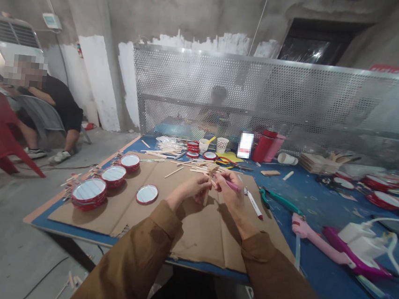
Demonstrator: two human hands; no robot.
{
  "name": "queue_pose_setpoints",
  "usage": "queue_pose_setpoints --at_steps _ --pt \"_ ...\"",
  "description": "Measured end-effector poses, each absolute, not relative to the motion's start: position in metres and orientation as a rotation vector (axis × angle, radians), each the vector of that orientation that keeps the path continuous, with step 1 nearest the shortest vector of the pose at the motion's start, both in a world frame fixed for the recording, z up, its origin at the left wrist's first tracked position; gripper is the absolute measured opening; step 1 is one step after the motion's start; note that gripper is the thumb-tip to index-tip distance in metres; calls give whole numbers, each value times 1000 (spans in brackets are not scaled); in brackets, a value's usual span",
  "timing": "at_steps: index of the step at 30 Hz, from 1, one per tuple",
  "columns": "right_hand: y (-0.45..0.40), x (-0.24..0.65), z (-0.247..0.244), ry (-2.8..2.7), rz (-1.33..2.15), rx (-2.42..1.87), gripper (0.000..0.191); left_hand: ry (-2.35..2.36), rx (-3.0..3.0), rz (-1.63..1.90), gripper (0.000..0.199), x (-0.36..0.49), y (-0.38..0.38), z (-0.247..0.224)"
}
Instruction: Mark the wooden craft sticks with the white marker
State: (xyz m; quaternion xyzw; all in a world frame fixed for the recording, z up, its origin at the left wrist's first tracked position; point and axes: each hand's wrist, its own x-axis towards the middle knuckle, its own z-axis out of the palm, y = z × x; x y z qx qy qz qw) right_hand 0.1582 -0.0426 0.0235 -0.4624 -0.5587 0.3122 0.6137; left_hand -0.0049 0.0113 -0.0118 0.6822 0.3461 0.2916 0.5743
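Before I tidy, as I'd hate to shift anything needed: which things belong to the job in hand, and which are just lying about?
Job, by the look of it:
- wood piece, at the left hand
- pink tool, in the right hand
- cardboard, under both hands

Apparently just lying about:
- phone
- red bottle
- tipped cup

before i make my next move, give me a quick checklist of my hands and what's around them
1. Left hand on the wooden piece: ok.
2. Right hand gripping the pink pen-like tool: ok.
3. Tool's tip touching the wood: cannot tell, too small.
4. White marker apart from the right hand: ok, on the cardboard sheet.
5. Loose red-rimmed disc stacked: not ok, lying alone.
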Motion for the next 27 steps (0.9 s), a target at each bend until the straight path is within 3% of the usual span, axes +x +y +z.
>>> queue_pose_setpoints --at_steps 17,27 --pt "-46 158 26 -1368 723 -1070 52 801 1589 680 46 -4 11 -10" --pt "-46 159 23 -1352 712 -1106 44 800 1563 698 48 -3 9 -9"
